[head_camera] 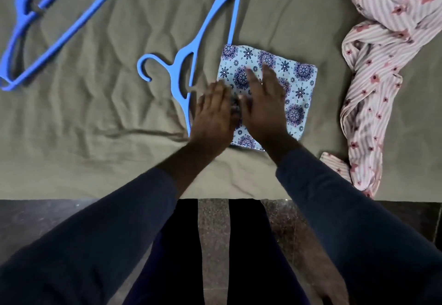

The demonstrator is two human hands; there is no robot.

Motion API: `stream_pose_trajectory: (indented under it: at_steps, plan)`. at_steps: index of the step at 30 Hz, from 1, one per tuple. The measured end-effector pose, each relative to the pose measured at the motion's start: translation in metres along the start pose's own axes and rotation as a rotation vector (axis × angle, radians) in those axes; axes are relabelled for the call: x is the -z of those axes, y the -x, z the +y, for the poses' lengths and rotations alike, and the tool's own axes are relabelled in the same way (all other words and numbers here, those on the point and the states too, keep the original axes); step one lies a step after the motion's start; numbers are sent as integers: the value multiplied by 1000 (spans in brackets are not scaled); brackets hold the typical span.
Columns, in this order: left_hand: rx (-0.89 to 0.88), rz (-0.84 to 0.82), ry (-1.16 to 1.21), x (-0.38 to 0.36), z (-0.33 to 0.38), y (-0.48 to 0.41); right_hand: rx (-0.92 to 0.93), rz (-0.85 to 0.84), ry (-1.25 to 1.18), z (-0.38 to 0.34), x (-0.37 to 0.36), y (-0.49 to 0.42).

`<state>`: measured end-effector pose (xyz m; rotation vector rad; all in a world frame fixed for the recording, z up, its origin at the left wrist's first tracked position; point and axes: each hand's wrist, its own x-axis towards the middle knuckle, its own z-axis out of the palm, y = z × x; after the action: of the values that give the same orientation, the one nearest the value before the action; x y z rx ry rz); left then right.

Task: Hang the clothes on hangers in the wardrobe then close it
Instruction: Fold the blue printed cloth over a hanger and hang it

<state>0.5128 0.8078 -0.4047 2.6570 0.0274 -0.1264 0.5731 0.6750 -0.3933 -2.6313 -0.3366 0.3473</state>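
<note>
— The hands?
— Left hand [214, 113] and right hand [263, 103], side by side, fingers straight, press flat on a folded blue-patterned cloth [296, 84].
— The hanger?
— Blue hanger [189, 65] lies just left of them.

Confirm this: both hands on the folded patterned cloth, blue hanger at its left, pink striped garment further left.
Wrong on one point: the head view shows the pink striped garment to the right of the folded patterned cloth, not further left. The left hand and right hand are on the cloth, with the blue hanger at its left.
</note>
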Motion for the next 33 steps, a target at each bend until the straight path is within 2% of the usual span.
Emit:
stream_pose_trajectory:
  at_steps: [3,5,7,10,13,17,19,21,23,28,31,33]
  plan:
    - [41,-159,-124,-14,-16,-2,95,-159,180,-2,-22,-21]
    - [55,-163,-163,-20,-34,1,148,-203,274,10,-30,-33]
    - [28,-159,-205,-21,-41,5,177,-199,326,21,-33,-38]
    - [33,-219,-218,-21,-38,9,122,-144,347,29,-35,-41]
    - [89,-225,-179,-15,-32,17,66,-115,343,27,-38,-41]
    - [36,-80,21,-6,-32,38,67,-91,324,25,-35,-41]
    - [122,-42,48,3,-30,43,28,-72,256,19,-31,-47]
    - [313,-156,57,13,-24,40,-5,-15,164,10,-24,-57]
    - [411,-259,2,18,-19,39,4,0,85,2,-16,-72]
    - [401,-345,-71,23,-18,33,-32,-109,59,-5,-4,-111]
    - [402,-401,-35,24,-21,31,-34,-97,110,-7,-5,-120]
    - [380,-422,-49,24,-21,33,-79,-48,60,-7,-5,-124]
